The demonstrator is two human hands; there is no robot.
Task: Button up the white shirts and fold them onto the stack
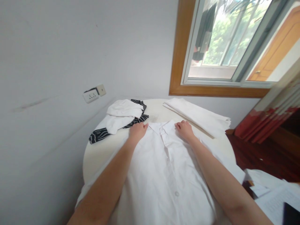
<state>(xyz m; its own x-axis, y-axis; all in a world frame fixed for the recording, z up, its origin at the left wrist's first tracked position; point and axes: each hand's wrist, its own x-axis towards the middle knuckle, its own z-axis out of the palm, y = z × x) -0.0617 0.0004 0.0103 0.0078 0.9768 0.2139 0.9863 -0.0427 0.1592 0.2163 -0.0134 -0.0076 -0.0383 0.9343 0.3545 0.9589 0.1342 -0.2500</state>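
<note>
A white buttoned shirt [161,175] lies spread front-up on a round cream table [100,153], collar pointing away from me. My left hand [137,130] rests on the shirt's left shoulder beside the collar, fingers curled onto the cloth. My right hand [185,129] rests on the right shoulder by the collar, fingers bent down on the fabric. Both forearms stretch across the shirt's body.
A white garment with black-and-white striped trim [122,118] lies crumpled at the table's far left. A folded white cloth [199,117] lies at the far right. A wall socket [92,93] and a wood-framed window [222,47] are behind. Papers [272,193] lie at the lower right.
</note>
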